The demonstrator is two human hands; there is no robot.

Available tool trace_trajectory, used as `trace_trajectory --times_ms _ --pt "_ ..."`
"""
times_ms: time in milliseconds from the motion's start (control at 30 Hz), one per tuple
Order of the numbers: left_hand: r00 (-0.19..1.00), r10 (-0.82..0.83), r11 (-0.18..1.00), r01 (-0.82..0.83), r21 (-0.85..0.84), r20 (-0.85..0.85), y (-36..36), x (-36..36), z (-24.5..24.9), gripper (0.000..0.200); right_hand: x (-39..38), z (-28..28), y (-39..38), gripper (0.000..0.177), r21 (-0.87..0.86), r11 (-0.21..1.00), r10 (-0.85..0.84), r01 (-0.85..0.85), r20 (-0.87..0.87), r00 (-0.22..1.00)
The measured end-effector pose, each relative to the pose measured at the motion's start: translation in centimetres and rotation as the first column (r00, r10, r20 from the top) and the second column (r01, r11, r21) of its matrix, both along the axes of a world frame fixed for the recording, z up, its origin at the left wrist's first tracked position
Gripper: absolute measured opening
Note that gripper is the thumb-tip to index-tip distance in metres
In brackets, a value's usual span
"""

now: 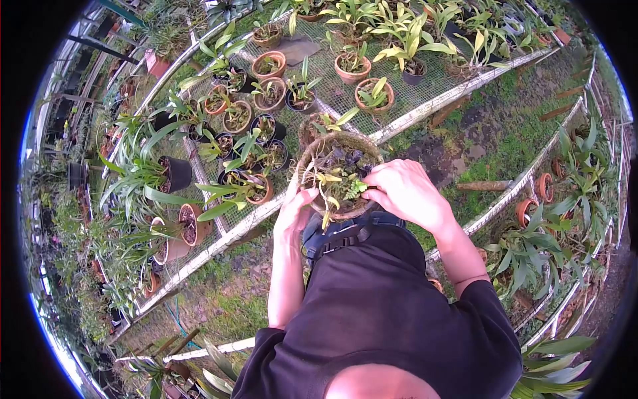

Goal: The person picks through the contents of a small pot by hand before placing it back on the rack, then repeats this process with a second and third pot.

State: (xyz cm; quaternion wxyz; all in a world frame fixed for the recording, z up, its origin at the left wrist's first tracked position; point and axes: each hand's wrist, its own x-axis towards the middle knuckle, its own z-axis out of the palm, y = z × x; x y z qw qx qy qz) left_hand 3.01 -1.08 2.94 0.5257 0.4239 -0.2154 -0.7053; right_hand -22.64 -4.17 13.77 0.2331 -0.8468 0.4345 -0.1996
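Observation:
A round, weathered plant pot [321, 146] is held in front of my waist, tilted so its inside shows. In it grow yellowish leaves [327, 178], a small green fern [357, 188], some dark matter and pale dry roots. My left hand [297, 209] is closed around the left side of the pot, with the thumb over the rim. On the other side, my right hand [404, 191] reaches in over the rim, its thumb and fingers pinched at the fern. Part of its fingertips is hidden among the plants.
Ahead is a mesh bench [319, 73] with a pale frame, bearing several potted plants, among them a terracotta pot [269, 64] and a black pot [177, 174]. Another bench with plants [531, 246] stands to the right. Grassy ground [478, 133] runs between the benches.

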Motion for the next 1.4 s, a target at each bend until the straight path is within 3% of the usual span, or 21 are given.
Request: trace_trajectory --times_ms 67,167,267,367,467,600,767,800,900,1033,1133,1233,1400 --pt "0.999 -0.021 1.0 0.022 -0.021 0.049 0.0 -0.9 2.4 0.067 0.3 -0.1 -0.4 0.019 0.114 0.993 0.039 -0.022 -0.145 0.989" --pt "0.996 -0.039 0.998 0.043 -0.053 0.078 0.0 -0.6 1.6 0.064 0.6 -0.3 -0.7 0.016 0.147 0.985 0.117 -0.089 -0.194 0.974" --pt "0.996 -0.028 0.999 0.031 -0.033 0.089 0.3 -0.3 0.9 0.062 0.7 -1.4 -0.3 0.017 0.057 0.988 0.151 -0.142 -0.184 0.971" --pt "0.997 -0.022 0.999 0.025 -0.034 0.077 0.5 0.0 0.4 0.061 0.6 -1.7 0.1 0.019 -0.035 0.99 0.134 -0.14 -0.135 0.982" --pt "0.996 -0.026 0.999 0.024 0.026 0.09 0.6 1.1 -1.9 0.06 0.6 -1.7 0.3 0.02 0.002 0.996 0.086 -0.086 -0.093 0.992" --pt "1.0 0.011 1.0 -0.011 -0.004 0.013 0.4 0.0 0.2 0.06 0.2 -1.5 0.2 0.012 0.043 0.999 0.01 -0.011 0.02 1.0" --pt "0.999 0.009 1.0 -0.01 0.02 0.052 0.3 0.2 0.2 0.056 -0.8 -0.5 -0.3 0.009 0.126 0.99 -0.087 0.063 0.192 0.977" --pt "0.998 0.013 1.0 -0.014 0.017 0.06 0.3 0.4 -0.2 0.055 -1.4 -0.1 -0.4 0.008 0.117 0.988 -0.116 0.1 0.136 0.984" --pt "0.995 -0.096 0.995 0.097 0.026 -0.037 0.1 1.8 -2.8 0.078 -2.8 1.3 0.1 0.014 0.03 0.962 -0.26 0.271 -0.192 0.946" --pt "0.997 -0.075 0.995 0.074 0.068 0.017 -0.1 1.3 -2.1 0.079 -1.7 2.0 0.2 0.016 0.151 0.976 -0.15 0.16 -0.08 0.986" --pt "0.992 -0.126 0.992 0.126 -0.001 0.021 -0.5 0.2 0.2 0.081 -0.2 -0.2 0.5 0.02 0.028 0.998 -0.058 0.058 0.01 0.998" --pt "0.987 -0.123 0.987 0.132 -0.086 0.102 -0.8 -0.5 0.7 0.083 0.3 -0.6 -0.4 0.027 0.288 0.958 0.014 0.015 -0.099 0.995" --pt "0.98 -0.102 0.983 0.125 -0.134 0.171 -0.4 -1.1 1.5 0.085 0.7 -1.7 -0.3 0.031 0.273 0.96 -0.036 0.066 -0.114 0.993"
